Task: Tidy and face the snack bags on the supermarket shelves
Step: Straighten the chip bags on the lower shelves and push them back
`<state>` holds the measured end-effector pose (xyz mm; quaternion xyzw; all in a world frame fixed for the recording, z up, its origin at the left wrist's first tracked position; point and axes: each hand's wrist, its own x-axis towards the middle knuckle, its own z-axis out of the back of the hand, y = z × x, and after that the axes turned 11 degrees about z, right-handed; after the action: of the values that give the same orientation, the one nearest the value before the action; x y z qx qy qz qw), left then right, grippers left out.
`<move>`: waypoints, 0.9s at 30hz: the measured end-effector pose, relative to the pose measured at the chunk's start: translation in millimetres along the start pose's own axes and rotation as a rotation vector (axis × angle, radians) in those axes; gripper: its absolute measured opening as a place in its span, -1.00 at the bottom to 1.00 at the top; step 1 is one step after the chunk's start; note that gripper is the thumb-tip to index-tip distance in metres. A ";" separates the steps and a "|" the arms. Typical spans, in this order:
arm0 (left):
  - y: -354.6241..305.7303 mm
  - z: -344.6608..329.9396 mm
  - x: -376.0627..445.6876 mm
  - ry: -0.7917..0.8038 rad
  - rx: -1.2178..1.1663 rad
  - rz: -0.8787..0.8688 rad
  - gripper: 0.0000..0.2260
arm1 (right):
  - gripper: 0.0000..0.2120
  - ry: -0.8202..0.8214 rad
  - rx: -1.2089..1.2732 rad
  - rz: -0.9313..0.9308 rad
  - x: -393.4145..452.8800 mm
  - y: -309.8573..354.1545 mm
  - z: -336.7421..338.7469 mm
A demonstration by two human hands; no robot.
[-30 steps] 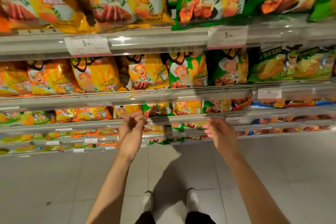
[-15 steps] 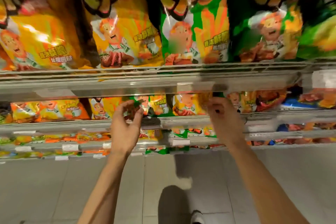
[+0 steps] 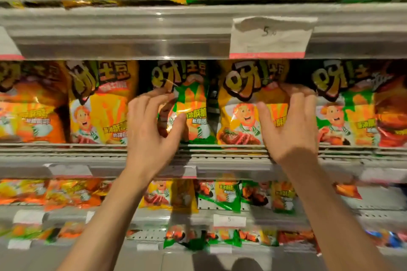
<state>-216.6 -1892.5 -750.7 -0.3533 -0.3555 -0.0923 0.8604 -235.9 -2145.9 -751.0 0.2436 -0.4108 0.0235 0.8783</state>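
Both hands on snack bags just under the price tag [image 3: 269, 37].

The left hand [image 3: 152, 130] has a grip on the green bag [image 3: 193, 114]; the right hand [image 3: 290, 125] curls over the yellow bag [image 3: 240, 114] beside it. Both bags stand upright, glossy, cartoon-printed, behind the shelf rail [image 3: 220, 156].

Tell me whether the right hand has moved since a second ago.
Yes. The right hand has gone up, from the lower shelf rail to the yellow bag on the shelf under the price tag, and now grips it.
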 end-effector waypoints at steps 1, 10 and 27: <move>2.0 -2.3 -1.0 -0.015 0.017 -0.011 -0.66 | -0.49 -0.007 -0.031 -0.004 -0.7 -3.2 -2.9; 10.5 -13.1 -4.6 -0.104 0.078 -0.064 -0.62 | -0.52 -0.147 -0.214 0.107 -2.2 -6.1 -13.0; 8.5 -2.6 -5.2 -0.009 0.056 -0.018 -0.60 | -0.37 0.127 0.322 -0.259 25.0 -6.1 18.6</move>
<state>-215.5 -1888.6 -760.1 -0.3262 -0.3648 -0.0885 0.8676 -231.1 -2163.6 -725.0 0.4294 -0.3107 -0.0089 0.8479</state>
